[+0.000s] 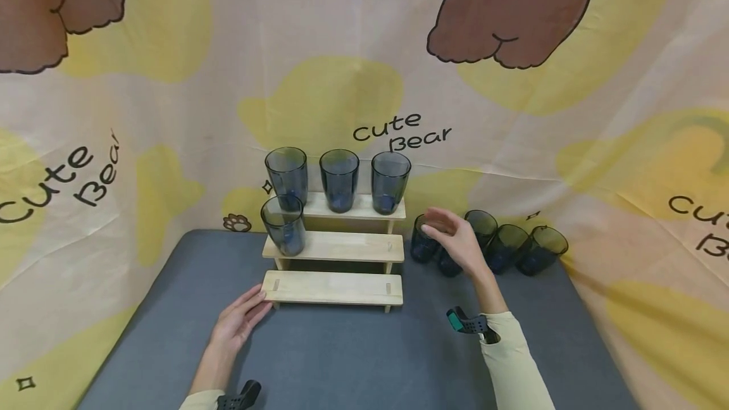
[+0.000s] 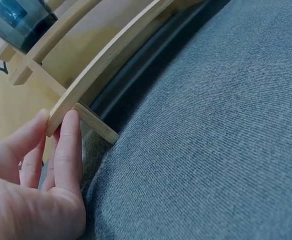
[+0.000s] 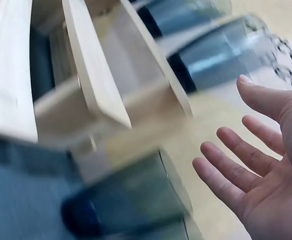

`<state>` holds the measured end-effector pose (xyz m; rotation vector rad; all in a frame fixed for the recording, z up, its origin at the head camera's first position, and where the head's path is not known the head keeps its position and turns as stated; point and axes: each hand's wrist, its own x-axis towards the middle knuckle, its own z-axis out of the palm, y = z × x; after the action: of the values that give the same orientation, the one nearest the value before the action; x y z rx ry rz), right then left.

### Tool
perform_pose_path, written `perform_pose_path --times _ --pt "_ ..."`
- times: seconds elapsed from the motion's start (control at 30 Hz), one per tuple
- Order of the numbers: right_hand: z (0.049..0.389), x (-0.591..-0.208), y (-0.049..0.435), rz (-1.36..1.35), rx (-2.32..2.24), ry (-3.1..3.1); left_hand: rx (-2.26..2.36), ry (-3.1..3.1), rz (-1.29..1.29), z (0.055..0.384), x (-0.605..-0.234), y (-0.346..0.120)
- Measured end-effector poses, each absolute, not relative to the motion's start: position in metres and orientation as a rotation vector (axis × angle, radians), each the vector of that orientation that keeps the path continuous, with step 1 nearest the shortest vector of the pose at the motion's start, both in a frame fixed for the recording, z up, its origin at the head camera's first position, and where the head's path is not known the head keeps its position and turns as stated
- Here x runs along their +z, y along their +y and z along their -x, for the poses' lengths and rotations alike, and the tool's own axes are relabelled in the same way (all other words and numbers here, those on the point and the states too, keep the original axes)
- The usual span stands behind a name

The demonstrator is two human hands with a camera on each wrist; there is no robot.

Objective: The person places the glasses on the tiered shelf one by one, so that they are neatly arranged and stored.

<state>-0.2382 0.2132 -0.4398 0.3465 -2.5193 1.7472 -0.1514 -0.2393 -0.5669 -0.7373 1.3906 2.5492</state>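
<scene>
A three-step wooden display stand (image 1: 336, 288) stands against the back cloth. My left hand (image 1: 239, 321) pinches the left end of its lowest step; in the left wrist view the thumb lies on the board (image 2: 110, 60), fingers beneath. Three blue-grey drinking glasses (image 1: 339, 182) are lined up on the top step. Another glass (image 1: 285, 233) sits at the left of the middle step. My right hand (image 1: 458, 242), fingers spread and holding nothing, hovers over the glasses to the right of the stand. Below its fingers in the right wrist view is a glass (image 3: 130, 195).
Several more glasses, among them one at the far right (image 1: 543, 252), stand close together on the blue-grey tabletop (image 1: 342, 359). A printed cloth (image 1: 490, 163) hangs around the back and sides. Dark straps with devices (image 1: 469, 323) are on the wrists.
</scene>
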Motion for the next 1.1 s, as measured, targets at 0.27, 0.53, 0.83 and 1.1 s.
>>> perform_pose_path --times 0.27,0.53,0.83,1.1 --pt "0.231 -0.445 0.27 -0.255 1.608 -2.49 2.548 1.374 0.734 0.15 -0.566 -0.241" --pt "0.226 -0.449 0.314 -0.089 1.323 -2.499 2.555 1.391 0.744 0.149 -0.566 -0.24" --pt "0.223 -0.458 0.367 0.209 1.171 -2.407 2.569 1.385 0.739 0.148 -0.566 -0.237" --pt "0.218 -0.477 0.409 0.462 1.294 -2.419 2.574 1.384 0.757 0.15 -0.565 -0.238"
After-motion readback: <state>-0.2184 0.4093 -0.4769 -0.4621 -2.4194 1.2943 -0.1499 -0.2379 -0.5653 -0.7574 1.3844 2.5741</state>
